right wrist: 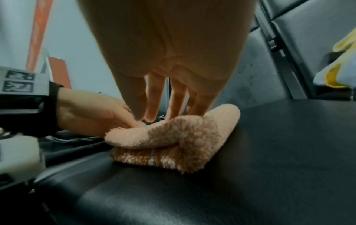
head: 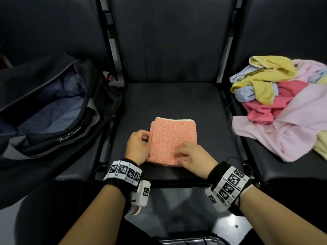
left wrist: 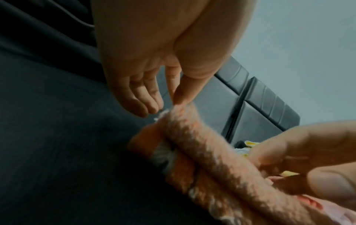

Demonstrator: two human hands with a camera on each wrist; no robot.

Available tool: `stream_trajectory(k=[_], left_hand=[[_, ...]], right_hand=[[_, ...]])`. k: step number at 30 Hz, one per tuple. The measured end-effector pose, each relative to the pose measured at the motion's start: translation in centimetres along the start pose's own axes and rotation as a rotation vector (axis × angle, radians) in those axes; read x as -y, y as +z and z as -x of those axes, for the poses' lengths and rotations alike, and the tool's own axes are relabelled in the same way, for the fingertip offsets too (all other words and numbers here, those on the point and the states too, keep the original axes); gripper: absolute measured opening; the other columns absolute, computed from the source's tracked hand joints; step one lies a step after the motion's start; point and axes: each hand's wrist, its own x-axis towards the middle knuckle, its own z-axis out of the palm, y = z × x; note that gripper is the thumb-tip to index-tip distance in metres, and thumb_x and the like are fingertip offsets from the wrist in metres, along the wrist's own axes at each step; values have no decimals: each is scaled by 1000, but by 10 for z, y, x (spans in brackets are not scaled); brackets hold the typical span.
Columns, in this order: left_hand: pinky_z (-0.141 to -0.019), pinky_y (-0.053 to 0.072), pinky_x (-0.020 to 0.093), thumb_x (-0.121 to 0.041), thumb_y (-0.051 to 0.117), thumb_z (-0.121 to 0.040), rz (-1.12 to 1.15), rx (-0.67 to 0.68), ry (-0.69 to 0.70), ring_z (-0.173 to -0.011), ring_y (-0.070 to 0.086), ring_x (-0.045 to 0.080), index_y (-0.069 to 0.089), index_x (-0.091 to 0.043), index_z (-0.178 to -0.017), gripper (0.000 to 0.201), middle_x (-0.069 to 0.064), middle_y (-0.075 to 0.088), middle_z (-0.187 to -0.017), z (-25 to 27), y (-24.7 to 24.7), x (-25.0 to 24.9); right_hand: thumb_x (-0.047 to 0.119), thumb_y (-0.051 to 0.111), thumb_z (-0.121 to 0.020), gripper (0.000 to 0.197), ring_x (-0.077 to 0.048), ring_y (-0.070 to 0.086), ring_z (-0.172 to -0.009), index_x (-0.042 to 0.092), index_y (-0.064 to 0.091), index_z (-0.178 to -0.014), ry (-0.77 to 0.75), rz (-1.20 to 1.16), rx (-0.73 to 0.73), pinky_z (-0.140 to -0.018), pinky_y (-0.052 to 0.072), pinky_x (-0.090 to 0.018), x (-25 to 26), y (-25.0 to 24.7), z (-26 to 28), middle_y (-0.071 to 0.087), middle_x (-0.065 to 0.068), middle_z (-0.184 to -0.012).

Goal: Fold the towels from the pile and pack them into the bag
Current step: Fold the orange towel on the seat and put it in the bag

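On the middle seat [head: 177, 96] of a row of dark padded chairs, an orange towel [head: 172, 140] folded down to a thick square, lying flat near the front edge. At its left side, the left hand [head: 138, 147]: thumb and forefinger look pinched on the towel's edge in the left wrist view, the other fingers [left wrist: 138, 97] loosely extended beside the layers. On the near right corner, the right hand [head: 192, 155], fingers [right wrist: 154, 99] extended downward and pressing the top layer flat; nothing curled round the cloth there, so an open, pressing grip.

To the left, on the neighbouring seat, a black bag [head: 53, 110] unzipped and gaping, bluish lining showing; contents hard to make out. To the right, well apart from the folded square, the pile of towels [head: 283, 103]: yellow, pale blue, pink and light pink, all tangled and unfolded.

Step in hand, by the look of it: finishing the fold, squaring edges and flattening the stack. Most of the task left, judging by the size of the pile.

Next move calls for a grasp round all layers at once, likely from both sides, then a level carry leftward into the bag's opening. Thick, springy pile; likely to spring open if only the top layer gets lifted.
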Motion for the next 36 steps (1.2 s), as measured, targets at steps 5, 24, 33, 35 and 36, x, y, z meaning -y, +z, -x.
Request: stream_trajectory(k=[5,24,33,35,36], left_hand=[[-93,49,31,-1,60,-90,-176,68,284,-99,58,17,75,-23,-94,27,-8,61,-103,10,-1,-16],[-95,38,33,-8,62,-81,-577,183,453,-106,54,17,67,-25,-110,34,-8,67,-102,23,22,-15],[-79,48,23,-3,68,-72,-232,278,282,-89,62,11,68,-24,-107,40,-7,67,-96,12,8,-1],[-68,47,18,-4,73,-72,-86,247,209,-75,63,2,66,-26,-93,32,-10,68,-84,8,7,0],[-65,47,16,-5,77,-73,-2,234,171,-71,63,-1,65,-27,-89,30,-10,69,-80,7,7,0]], right_hand=[[23,69,-78,32,-18,48,-104,29,71,-109,-87,262,-72,-90,42,-34,-3,6,10,55,5,-107],[3,63,-69,58,-17,53,-114,19,61,-125,-60,112,-166,-98,43,-29,-29,-9,16,60,5,-121],[21,72,-86,14,-4,64,-85,25,64,-97,138,-168,-236,-78,49,-20,-52,-9,10,70,10,-89],[21,74,-84,19,3,63,-86,30,63,-96,192,-254,-290,-73,43,-7,-54,-12,6,70,14,-89],[20,73,-84,18,4,62,-87,30,63,-96,218,-276,-313,-72,42,-7,-55,-13,4,70,14,-89]])
